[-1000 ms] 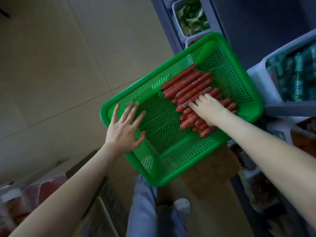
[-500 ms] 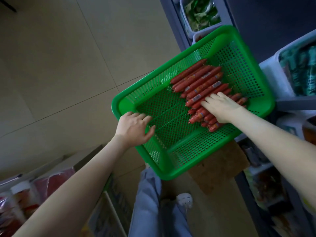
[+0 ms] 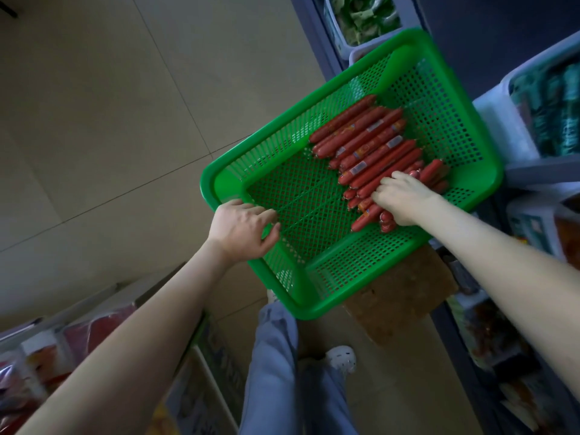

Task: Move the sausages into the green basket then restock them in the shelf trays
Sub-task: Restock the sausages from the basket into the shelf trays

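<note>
A green perforated basket point(image 3: 317, 89) is held tilted in front of the shelves. Several red packaged sausages point(image 3: 367, 136) lie in a pile in its right half. My left hand point(image 3: 243, 229) grips the basket's near-left rim, fingers curled over the edge. Down in the pile, my right hand point(image 3: 400, 200) has its fingers closed around a bunch of the nearest sausages. The basket's left half is bare mesh.
Dark shelving runs along the right with pale trays: one of green packets point(image 3: 361, 17) at the top, another of green packets point(image 3: 552, 111) at right. A brown cardboard piece point(image 3: 401, 296) lies under the basket. My legs point(image 3: 282, 372) and packaged goods point(image 3: 40, 362) are below.
My left hand went from open above the rim to closed on it. The right hand's fingers curled into the sausages. The basket shifted right and up in view.
</note>
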`<move>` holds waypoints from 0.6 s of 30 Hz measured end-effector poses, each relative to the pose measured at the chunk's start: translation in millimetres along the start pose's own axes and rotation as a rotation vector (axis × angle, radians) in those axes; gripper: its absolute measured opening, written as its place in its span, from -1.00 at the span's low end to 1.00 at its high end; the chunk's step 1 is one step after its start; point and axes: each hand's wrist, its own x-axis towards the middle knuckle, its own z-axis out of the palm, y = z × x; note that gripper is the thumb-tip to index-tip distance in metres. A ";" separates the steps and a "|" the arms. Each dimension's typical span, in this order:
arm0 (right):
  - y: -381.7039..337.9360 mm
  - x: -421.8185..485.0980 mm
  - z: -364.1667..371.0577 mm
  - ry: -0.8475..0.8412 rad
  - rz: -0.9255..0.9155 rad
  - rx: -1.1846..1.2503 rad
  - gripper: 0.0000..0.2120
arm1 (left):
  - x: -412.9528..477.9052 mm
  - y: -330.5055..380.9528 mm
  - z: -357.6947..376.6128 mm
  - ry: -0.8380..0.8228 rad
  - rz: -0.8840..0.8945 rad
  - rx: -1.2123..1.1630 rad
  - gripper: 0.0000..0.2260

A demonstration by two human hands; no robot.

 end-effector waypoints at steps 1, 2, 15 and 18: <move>-1.9 0.1 -0.5 0.002 -0.002 0.008 -0.65 | 0.5 0.3 -0.4 -0.018 -0.001 0.003 -0.68; -3.3 -0.8 -0.6 0.012 0.001 0.019 -0.65 | 1.0 0.8 -1.1 -0.038 -0.008 0.009 -0.68; -15.3 -162.0 -71.3 0.724 0.554 0.799 -0.67 | 27.4 107.1 -102.1 0.069 0.097 -0.130 -0.66; -25.2 -257.6 -81.7 1.011 0.693 0.834 -0.65 | 36.1 169.1 -160.1 0.231 0.233 -0.189 -0.71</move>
